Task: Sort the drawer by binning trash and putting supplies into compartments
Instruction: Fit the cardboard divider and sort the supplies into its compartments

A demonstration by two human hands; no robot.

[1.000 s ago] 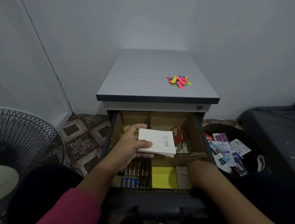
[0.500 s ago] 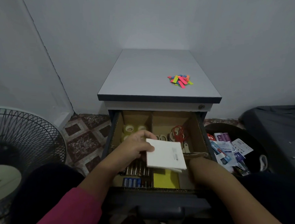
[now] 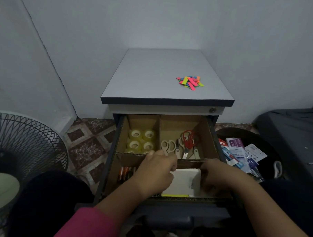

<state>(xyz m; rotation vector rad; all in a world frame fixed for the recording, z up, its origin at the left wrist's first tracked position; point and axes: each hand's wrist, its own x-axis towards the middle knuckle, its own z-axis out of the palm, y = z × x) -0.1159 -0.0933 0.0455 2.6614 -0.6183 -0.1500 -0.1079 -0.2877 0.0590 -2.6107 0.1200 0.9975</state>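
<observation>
Right now the white notepad [image 3: 184,182] lies nearly flat in the near right compartment of the drawer [image 3: 112,163], over a yellow pad [image 3: 174,195] whose near edge shows below it. Its long axis runs near to far, and it sits between your two hands. Your left hand [image 3: 156,172] touches its left edge, fingers curled down over that side, seemingly gripping it. Your right hand [image 3: 215,176] lies at its right edge, equally close; whether those fingers grip the pad or only steady it, you cannot tell from here. Just beyond the cardboard divider [image 3: 189,162] lie the scissors [image 3: 186,143] and, to their left, the tape rolls [image 3: 141,141]. Left of your hand lie the batteries [image 3: 123,173]. The bin [image 3: 248,135] stands to the right.
</observation>
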